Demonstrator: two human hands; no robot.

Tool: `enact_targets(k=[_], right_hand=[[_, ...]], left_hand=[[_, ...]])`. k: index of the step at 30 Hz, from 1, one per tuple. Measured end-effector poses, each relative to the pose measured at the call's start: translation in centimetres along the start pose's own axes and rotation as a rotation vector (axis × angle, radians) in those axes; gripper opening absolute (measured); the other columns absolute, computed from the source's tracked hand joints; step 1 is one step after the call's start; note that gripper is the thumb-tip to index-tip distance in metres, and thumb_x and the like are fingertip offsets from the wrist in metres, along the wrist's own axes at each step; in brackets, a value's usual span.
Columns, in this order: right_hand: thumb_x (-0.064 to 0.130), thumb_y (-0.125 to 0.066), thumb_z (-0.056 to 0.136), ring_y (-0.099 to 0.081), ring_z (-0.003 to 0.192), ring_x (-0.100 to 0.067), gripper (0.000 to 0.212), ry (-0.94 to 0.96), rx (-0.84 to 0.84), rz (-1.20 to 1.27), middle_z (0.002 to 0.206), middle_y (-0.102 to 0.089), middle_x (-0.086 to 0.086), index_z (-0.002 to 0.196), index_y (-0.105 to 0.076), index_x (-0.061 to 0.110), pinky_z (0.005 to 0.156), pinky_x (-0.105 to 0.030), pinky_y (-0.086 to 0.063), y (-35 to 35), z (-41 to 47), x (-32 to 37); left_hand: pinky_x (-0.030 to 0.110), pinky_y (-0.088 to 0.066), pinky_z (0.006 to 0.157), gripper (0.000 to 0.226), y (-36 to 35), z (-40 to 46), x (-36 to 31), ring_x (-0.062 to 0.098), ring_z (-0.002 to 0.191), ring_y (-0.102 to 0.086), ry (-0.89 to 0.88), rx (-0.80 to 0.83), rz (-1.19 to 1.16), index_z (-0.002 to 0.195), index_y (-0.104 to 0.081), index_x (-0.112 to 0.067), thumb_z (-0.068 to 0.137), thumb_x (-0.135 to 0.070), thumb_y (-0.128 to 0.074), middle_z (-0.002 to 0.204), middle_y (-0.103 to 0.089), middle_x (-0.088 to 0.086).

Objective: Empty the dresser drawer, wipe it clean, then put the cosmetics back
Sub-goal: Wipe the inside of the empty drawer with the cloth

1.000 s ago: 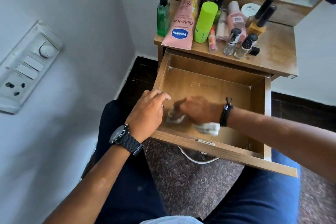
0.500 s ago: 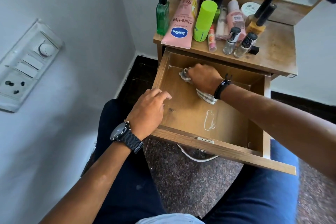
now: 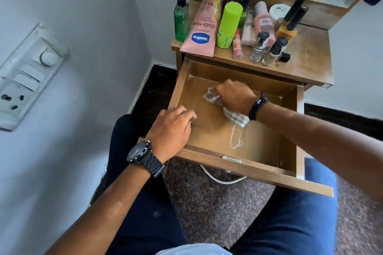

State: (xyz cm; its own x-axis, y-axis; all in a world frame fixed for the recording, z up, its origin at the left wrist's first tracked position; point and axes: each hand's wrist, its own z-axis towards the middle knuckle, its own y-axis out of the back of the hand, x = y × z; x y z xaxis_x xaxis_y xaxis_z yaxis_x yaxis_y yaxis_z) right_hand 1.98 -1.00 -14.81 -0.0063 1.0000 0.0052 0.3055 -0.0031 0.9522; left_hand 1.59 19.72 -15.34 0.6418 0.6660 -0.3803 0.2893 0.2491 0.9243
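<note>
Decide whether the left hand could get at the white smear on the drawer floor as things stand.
Probably yes: the left hand rests on the drawer edge, and bare floor lies between it and the white smear.

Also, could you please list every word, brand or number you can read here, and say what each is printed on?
"Vaseline": blue oval logo on the pink squeeze tube lying on the wooden dresser top.
"Gluta-Hya": same tube, mid-body.
"10X": partly readable near the tube's cap.
Small print on the lime-green cylindrical bottle, pink bottle label and black wristwatch dial: too small to read.
</note>
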Motion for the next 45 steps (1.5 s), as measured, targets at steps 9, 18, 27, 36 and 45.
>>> enact_targets(k=[9,18,27,36,45], right_hand=[[0.017,-0.06,0.091,-0.063,0.1,-0.015,0.031,0.202,0.127,0.092,0.116,-0.063,0.005,0.121,-0.062,0.024,0.076,-0.02,-0.051,-1.5,-2.4,0.3],[0.019,-0.06,0.091,-0.063,0.094,-0.01,0.032,0.187,0.139,0.222,0.116,-0.063,0.007,0.121,-0.06,0.028,0.077,-0.019,-0.051,-3.4,-3.5,0.7],[0.021,-0.06,0.091,-0.062,0.104,-0.027,0.033,-0.202,-0.021,0.233,0.119,-0.062,-0.008,0.124,-0.059,0.023,0.088,-0.037,-0.052,-2.1,0.6,-2.9],[0.025,-0.061,0.09,-0.059,0.089,-0.006,0.025,0.122,0.298,0.31,0.117,-0.065,0.008,0.114,-0.066,0.027,0.07,-0.018,-0.049,-3.0,-7.6,1.7],[0.017,-0.048,0.096,-0.063,0.099,-0.035,0.022,-0.305,-0.139,0.109,0.11,-0.064,-0.016,0.112,-0.058,0.004,0.079,-0.04,-0.05,-2.2,-0.8,-3.4]], left_hand=[[0.034,-0.042,0.091,0.029,-0.3,0.3,-0.7,0.015,0.098,-0.062,-0.016,-0.01,0.026,0.12,-0.057,-0.019,0.096,-0.016,-0.041,0.111,-0.067,-0.003],[0.025,-0.041,0.044,0.03,-1.1,0.6,-1.8,0.015,0.054,-0.056,0.108,0.127,0.049,0.109,-0.059,-0.016,0.098,-0.031,-0.035,0.073,-0.065,0.001],[0.021,-0.033,0.039,0.027,-1.2,0.6,-2.0,0.009,0.046,-0.046,0.119,0.141,0.026,0.106,-0.06,-0.018,0.098,-0.032,-0.038,0.067,-0.061,-0.003],[0.023,-0.04,0.042,0.03,-1.7,0.9,-2.9,0.011,0.053,-0.056,0.18,0.129,0.065,0.092,-0.06,-0.023,0.095,-0.043,-0.038,0.07,-0.063,-0.006],[0.02,-0.026,0.039,0.03,-1.3,0.7,-3.4,0.005,0.044,-0.043,0.147,0.112,0.062,0.095,-0.062,-0.021,0.098,-0.035,-0.036,0.06,-0.055,-0.007]])
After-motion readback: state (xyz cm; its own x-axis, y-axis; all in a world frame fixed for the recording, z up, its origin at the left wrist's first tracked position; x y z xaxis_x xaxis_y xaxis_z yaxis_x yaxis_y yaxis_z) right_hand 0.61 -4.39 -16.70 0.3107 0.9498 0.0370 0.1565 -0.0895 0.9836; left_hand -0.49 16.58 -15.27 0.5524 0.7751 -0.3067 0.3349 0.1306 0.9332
